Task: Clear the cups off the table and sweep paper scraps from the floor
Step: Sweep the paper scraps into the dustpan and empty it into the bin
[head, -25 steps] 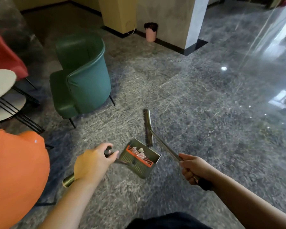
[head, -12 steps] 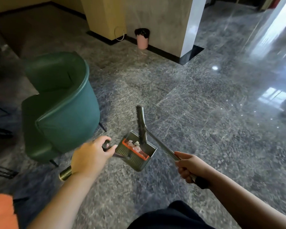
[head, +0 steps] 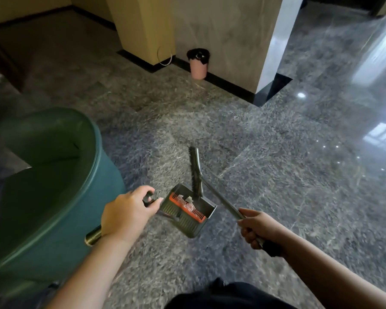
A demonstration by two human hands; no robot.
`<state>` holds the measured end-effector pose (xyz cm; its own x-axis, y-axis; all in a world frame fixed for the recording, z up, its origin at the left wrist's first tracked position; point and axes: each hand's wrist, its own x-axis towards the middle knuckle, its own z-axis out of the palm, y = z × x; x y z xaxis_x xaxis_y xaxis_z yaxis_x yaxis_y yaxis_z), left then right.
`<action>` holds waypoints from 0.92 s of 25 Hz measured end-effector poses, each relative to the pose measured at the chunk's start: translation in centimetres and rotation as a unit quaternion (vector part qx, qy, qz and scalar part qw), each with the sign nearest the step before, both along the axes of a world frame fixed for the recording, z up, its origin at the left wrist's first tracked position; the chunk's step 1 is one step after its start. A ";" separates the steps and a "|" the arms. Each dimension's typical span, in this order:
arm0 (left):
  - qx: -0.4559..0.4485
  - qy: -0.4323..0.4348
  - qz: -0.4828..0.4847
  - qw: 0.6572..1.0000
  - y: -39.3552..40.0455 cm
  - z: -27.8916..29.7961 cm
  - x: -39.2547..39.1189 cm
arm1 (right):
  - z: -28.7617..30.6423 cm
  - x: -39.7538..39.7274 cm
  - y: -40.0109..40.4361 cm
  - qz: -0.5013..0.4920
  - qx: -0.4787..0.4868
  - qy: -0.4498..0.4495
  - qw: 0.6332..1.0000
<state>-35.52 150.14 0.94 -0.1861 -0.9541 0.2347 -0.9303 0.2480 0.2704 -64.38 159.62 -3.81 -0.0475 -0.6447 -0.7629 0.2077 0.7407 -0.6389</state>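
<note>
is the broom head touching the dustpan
Cannot tell. In the head view the broom head overlaps the far edge of the dustpan, but one angle does not show contact or a gap.

The grey marble floor (head: 276, 175) bears a green armchair (head: 54, 186) and a pink bin (head: 198, 63)

Single head-worn wide-angle view, looks forward and steeply down from standing height. Both forearms enter from bottom edge; left hand (head: 126, 216) and right hand (head: 257, 227) sit low in centre, nearest things in view. Grey marble floor (head: 288, 175) fills most of frame. Green armchair (head: 54, 197) close at left edge. Pillar (head: 221, 36) and pink bin (head: 198, 63) far, near top. Edges bowed by lens.
</note>
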 end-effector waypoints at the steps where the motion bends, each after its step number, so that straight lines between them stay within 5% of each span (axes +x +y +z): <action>1: -0.005 -0.005 -0.001 1.000 -2.7 0.4 -1.0 | 0.4 -1.0 -2.9 -0.001 0.000 0.002 1.000; 23: -0.011 0.002 -0.094 0.996 -71.4 0.0 -28.8 | 0.7 -23.3 -67.9 -0.040 -0.024 0.005 0.999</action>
